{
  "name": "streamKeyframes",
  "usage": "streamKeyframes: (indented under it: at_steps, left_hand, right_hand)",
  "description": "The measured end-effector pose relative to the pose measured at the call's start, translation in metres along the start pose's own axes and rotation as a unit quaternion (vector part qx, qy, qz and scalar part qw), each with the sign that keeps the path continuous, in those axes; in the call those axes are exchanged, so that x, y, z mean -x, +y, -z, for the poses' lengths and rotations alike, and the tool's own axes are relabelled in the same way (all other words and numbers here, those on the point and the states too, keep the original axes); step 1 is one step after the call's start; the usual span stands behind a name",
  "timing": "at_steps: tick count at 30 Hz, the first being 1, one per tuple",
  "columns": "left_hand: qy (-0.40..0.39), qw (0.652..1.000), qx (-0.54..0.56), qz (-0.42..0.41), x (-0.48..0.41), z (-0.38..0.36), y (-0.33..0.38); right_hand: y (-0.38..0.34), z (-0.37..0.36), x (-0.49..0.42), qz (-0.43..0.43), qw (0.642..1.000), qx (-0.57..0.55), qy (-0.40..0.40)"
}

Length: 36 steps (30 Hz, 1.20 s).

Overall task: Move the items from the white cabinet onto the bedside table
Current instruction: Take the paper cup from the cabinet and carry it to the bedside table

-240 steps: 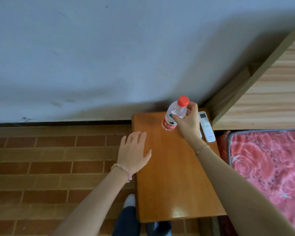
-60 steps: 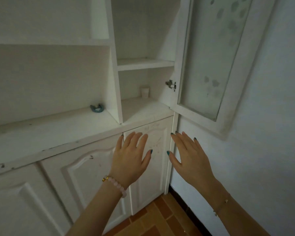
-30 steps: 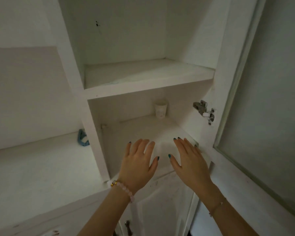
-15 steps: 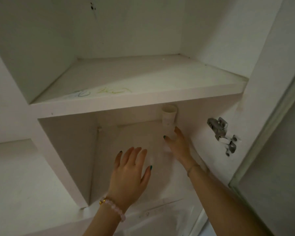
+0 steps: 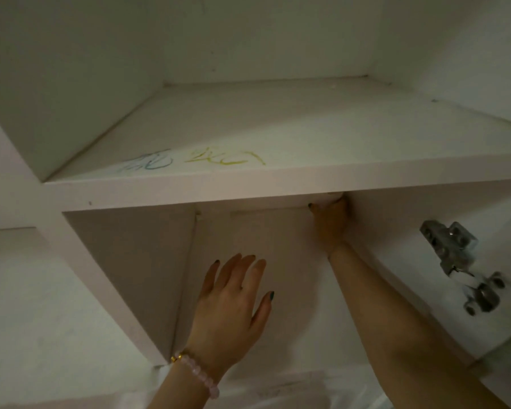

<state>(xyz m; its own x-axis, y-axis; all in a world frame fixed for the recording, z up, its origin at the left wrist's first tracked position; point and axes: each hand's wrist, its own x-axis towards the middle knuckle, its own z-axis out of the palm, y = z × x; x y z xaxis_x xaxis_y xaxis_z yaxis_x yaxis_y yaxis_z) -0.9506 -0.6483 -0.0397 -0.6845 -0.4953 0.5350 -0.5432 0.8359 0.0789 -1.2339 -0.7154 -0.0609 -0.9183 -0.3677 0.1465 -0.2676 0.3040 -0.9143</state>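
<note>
The right hand point(image 5: 331, 222) reaches deep in the lower compartment of the white cabinet point(image 5: 171, 190); the shelf edge hides the cup and its fingers, so grip unclear; left hand point(image 5: 233, 308) hovers open.

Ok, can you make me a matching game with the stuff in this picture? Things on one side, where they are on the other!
Things:
1. left hand
2. right hand
3. scribbles
4. hinge

Places:
A. on top of the shelf, near its front edge
B. on the cabinet's right side wall
C. spread flat, low in the compartment under the shelf
D. reaching deep to the back, just under the shelf

Pairs: 1-C, 2-D, 3-A, 4-B
</note>
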Motion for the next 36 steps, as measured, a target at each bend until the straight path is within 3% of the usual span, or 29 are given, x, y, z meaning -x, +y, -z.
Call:
streamKeyframes:
  at_steps: [5, 20, 24, 27, 30, 33, 36]
  left_hand:
    - [0.002, 1.000, 0.003, -0.001, -0.004, -0.002, -0.003]
    - [-0.001, 0.999, 0.043, -0.031, 0.008, 0.004, 0.018]
    - [-0.020, 0.995, 0.085, -0.046, 0.024, 0.017, 0.025]
    - [-0.026, 0.982, 0.182, -0.038, 0.037, 0.030, 0.029]
    - [-0.049, 0.932, 0.358, 0.020, 0.048, 0.047, 0.032]
    - [-0.096, 0.834, 0.529, 0.121, 0.059, 0.068, 0.033]
    - [-0.128, 0.750, 0.631, 0.153, 0.073, 0.087, 0.032]
  right_hand:
    - [0.005, -0.001, -0.001, -0.011, 0.999, -0.048, 0.018]
    - [0.018, 0.057, 0.087, 0.011, 0.990, -0.122, -0.066]
    - [0.013, 0.088, 0.140, -0.009, 0.980, -0.166, -0.106]
    - [0.005, 0.112, 0.186, -0.010, 0.974, -0.189, -0.122]
    - [-0.005, 0.135, 0.231, -0.004, 0.970, -0.212, -0.122]
    - [-0.011, 0.152, 0.271, 0.005, 0.971, -0.209, -0.115]
    - [-0.018, 0.164, 0.308, 0.000, 0.972, -0.200, -0.121]
